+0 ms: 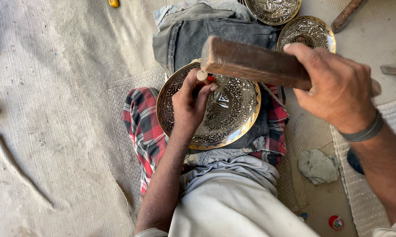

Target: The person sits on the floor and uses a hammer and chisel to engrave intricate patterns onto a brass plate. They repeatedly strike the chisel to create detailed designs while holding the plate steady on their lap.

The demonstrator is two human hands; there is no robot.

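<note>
Person seated on the floor, working over the lap. An engraved brass plate (224,115) lies there on a red checked cloth (142,127), with folded grey fabric padding beneath it and a pile of grey denim (198,33) at its far edge.

Left hand (190,102) rests on the plate's face, fingers pinched shut around a small punch (202,75). Only its round, pale head shows above the fingers; the tip is hidden, so I cannot tell exactly where on the pattern it sits, only that it is in the upper left part of the plate. A spot of red shows just beside the fingertips; too small to identify.

Right hand (334,87) is clamped around one end of a heavy wooden block (253,61), used as a mallet. The block's free end hangs directly above the punch head, very near or just touching; the frame does not settle which.

Step in hand, as I judge it: chasing the plate's pattern, block striking punch. The next blow calls for a square hit on that small head while the left fingers keep the tool upright and clear of the block's edge.

Two more engraved plates (307,31) lie past the denim, overlapping. A crumpled grey rag (317,166) and a small red cap (335,222) lie on the floor to the right.
</note>
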